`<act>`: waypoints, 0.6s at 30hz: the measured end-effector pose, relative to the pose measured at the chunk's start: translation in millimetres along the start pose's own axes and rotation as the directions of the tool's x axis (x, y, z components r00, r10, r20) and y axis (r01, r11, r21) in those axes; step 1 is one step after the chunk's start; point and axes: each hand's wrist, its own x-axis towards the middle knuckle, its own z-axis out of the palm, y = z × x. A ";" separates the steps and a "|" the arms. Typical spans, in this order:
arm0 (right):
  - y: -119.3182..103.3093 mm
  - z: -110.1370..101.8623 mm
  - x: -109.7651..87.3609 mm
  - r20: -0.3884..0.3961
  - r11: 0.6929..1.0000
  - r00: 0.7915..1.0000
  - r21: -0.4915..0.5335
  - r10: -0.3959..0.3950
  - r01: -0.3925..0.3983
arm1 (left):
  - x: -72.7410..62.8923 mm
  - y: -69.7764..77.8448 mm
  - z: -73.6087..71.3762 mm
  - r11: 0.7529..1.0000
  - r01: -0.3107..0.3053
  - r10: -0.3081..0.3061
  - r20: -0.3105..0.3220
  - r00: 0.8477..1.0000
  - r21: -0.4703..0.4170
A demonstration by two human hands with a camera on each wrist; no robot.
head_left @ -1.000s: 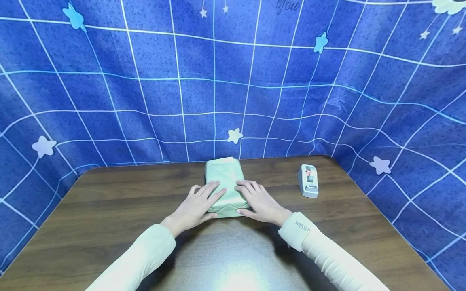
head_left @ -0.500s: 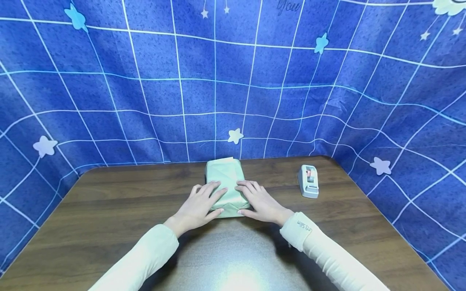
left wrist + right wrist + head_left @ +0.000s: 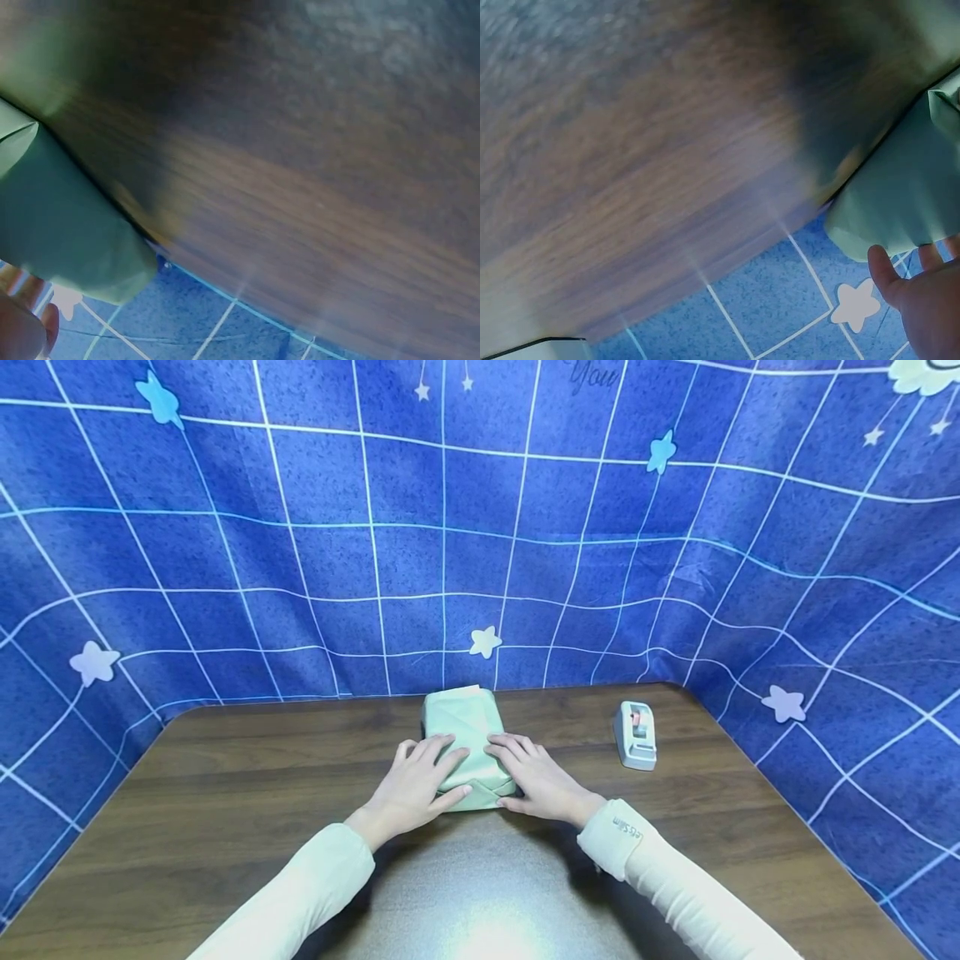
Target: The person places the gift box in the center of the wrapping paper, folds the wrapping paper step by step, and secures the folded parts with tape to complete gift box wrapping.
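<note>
A light green paper-wrapped package (image 3: 467, 718) lies on the wooden table, its near end folded into a pointed flap. My left hand (image 3: 408, 789) rests on its left side, fingers spread over the top and thumb laid across the near end. From the right, my right hand (image 3: 543, 781) lays its fingers on the top, with the thumb at the near right corner. Both wrist views show the package's smooth side and a few of my fingertips at its upper edge; the rest of each hand is out of those views.
A pale tape dispenser (image 3: 636, 735) stands on the table (image 3: 285, 777) to the right of the package. Behind the table's far edge hangs a blue curtain (image 3: 300, 560) with white lines and stars, which also runs along the right side.
My left hand has shifted slightly right, its thumb sliding inward along the package's near end. My right thumb has moved a little lower. The package stays in place.
</note>
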 end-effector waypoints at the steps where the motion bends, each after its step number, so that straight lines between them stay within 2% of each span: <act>1: 0.1 -0.1 -0.1 0.004 1.000 1.000 0.003 0.003 -0.003 | 0.2 0.5 0.2 1.000 0.005 -0.005 0.000 1.000 0.004; 6: 0.0 -1.4 -0.1 0.024 1.000 1.000 0.008 0.013 -0.014 | 0.2 2.7 1.1 1.000 0.018 -0.018 -0.006 1.000 0.018; 18: -0.5 -1.2 0.2 -0.004 1.000 1.000 0.016 -0.001 0.001 | 3.1 2.6 3.7 0.999 0.040 -0.039 -0.044 0.998 0.017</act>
